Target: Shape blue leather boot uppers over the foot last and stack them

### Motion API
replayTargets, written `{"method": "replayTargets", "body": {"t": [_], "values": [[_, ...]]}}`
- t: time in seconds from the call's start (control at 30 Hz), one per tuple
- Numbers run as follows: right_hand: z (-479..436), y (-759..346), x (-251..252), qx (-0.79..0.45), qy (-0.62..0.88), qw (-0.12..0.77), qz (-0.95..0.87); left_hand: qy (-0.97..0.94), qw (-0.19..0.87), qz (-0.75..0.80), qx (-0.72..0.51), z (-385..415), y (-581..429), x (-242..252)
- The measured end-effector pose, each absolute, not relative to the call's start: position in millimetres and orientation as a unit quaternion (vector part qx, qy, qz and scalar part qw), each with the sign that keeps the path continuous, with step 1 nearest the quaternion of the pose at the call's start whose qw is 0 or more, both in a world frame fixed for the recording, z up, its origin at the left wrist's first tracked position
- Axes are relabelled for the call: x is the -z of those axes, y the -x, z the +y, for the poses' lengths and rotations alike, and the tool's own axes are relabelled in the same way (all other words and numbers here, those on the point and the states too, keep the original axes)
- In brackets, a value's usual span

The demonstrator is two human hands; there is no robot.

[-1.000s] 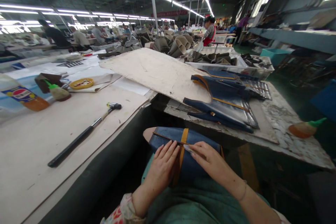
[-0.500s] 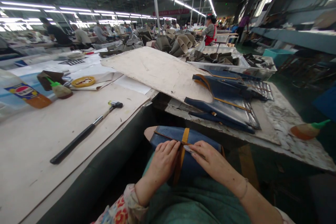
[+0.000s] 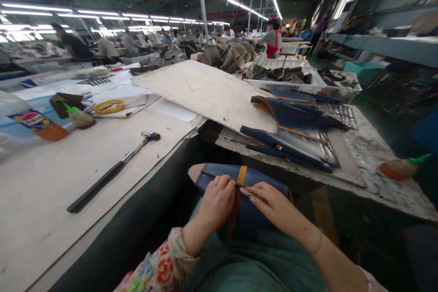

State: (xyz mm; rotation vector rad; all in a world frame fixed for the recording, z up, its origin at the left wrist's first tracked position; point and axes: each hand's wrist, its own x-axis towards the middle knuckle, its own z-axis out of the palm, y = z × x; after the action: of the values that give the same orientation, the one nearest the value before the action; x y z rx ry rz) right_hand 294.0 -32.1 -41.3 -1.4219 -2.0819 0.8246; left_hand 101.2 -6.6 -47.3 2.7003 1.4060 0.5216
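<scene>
A blue leather piece [image 3: 263, 175] with a yellow-brown band across it is fitted over a pale pointed form [image 3: 196, 173] above my lap. Along its top runs a thin dark brown strip [image 3: 209, 174]. My left hand [image 3: 219, 200] is closed, fingertips bent down onto this strip beside the band. In my right hand [image 3: 273, 203] is a slim hand tool [image 3: 247, 192] with a flat, pale metal-looking tip. That tip touches the work close to my left fingertips, at the band. Its exact kind is unclear, and my fingers cover part of it.
On the left table lie a hammer [image 3: 114, 173], a yellow round dish [image 3: 108, 106], a green-tipped glue bottle [image 3: 79, 116] and a drink bottle [image 3: 39, 121]. More blue leather pieces [image 3: 294, 130] overlap on the right bench, near another glue bottle [image 3: 398, 169]. Co-workers sit further back.
My left hand has shifted slightly up and right, its fingers now more bent at the strip. My right hand and tool have barely moved. The leather piece stays in place.
</scene>
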Motion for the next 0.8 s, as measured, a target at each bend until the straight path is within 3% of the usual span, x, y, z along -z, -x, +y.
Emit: {"method": "replayTargets", "body": {"t": [0.2,0.4,0.8], "values": [[-25.0,-295.0,36.8,-0.319,0.505,0.245,-0.764,-0.89,0.073,0.417,-0.169,-2.4,-102.3,45.6],[-30.2,-285.4,32.8,-0.195,0.506,0.207,-0.814,-0.91,0.065,0.381,-0.152,-7.1,-88.1,52.3],[-32.6,-270.4,50.2,-0.08,0.558,0.196,-0.802,-0.913,0.062,0.384,-0.126,-3.2,-94.3,47.5]]}}
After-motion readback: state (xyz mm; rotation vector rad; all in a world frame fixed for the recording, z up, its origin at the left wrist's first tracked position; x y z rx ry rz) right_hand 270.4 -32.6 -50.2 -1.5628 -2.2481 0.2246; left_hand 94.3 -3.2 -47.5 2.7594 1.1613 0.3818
